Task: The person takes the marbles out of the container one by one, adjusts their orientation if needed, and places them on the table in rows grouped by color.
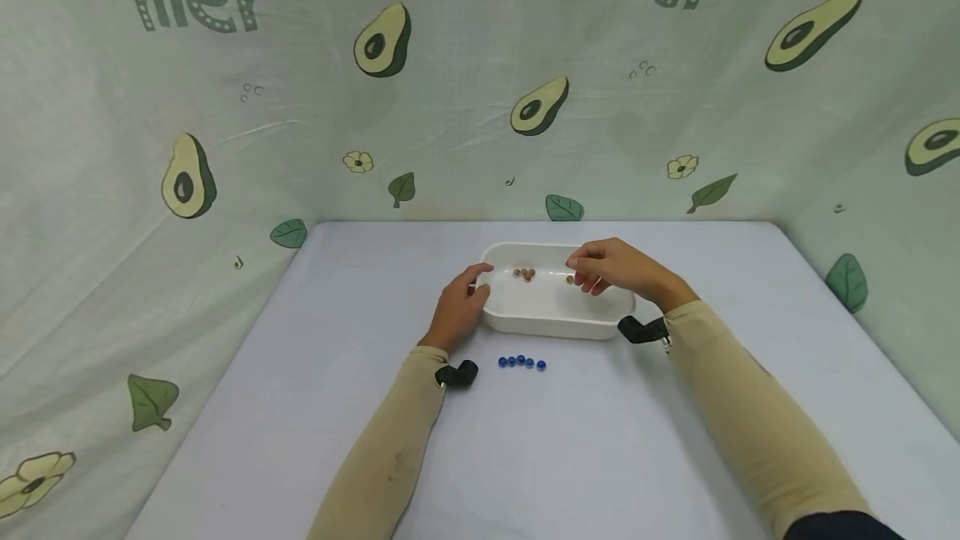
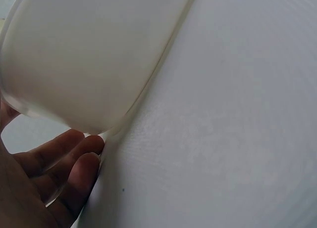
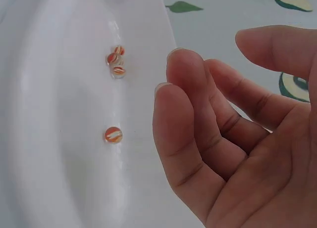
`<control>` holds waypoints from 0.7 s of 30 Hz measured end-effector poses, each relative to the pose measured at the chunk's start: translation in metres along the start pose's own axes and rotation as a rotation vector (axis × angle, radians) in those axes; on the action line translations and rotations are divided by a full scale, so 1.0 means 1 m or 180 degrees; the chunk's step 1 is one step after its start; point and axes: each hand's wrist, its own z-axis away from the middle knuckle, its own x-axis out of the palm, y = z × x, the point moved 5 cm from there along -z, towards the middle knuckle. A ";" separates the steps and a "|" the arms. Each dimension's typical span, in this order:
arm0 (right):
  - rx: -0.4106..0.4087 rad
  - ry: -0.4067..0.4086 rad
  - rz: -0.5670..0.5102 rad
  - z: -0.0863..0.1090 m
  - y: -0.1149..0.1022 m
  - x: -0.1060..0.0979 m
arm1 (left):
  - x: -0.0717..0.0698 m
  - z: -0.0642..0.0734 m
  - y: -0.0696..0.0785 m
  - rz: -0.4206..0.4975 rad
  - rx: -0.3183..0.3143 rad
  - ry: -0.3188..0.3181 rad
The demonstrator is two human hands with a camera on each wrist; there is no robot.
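Observation:
A white oblong tray [image 1: 551, 327] stands on the table, several orange-and-white marbles [image 1: 528, 274] clustered inside it. One more orange-and-white marble [image 3: 113, 135] lies apart from that cluster on the tray floor. My left hand [image 1: 459, 307] holds the tray's left end, with fingers at its rim and wall; the left wrist view shows fingertips [image 2: 93, 143] low against the tray's outside. Over the tray's right part hovers my right hand [image 1: 618, 265], its fingers loosely bent. Thumb and fingers stand apart in the right wrist view, and nothing is seen between them.
Several blue marbles [image 1: 521, 361] lie in a rough row on the white table [image 1: 600, 448], in front of the tray. A pale curtain [image 1: 465, 107] printed with avocados and leaves hangs behind the table and along its sides.

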 end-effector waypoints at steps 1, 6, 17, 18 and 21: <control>0.0022 0.0018 -0.0023 -0.003 0.002 -0.001 | 0.000 0.000 0.000 0.0001 0.0003 0.0003; 0.0120 0.0060 -0.0088 -0.015 0.010 -0.006 | -0.001 0.000 -0.001 0.0030 0.0055 0.0025; 0.0249 0.0107 -0.0103 -0.024 0.009 -0.018 | -0.002 0.000 -0.001 0.0040 0.0069 0.0025; 0.0251 0.0102 -0.0091 -0.025 0.009 -0.017 | -0.002 0.000 -0.001 0.0042 0.0068 0.0020; 0.0311 0.0096 -0.0072 -0.029 0.010 -0.017 | -0.001 0.000 -0.001 0.0050 0.0056 -0.0005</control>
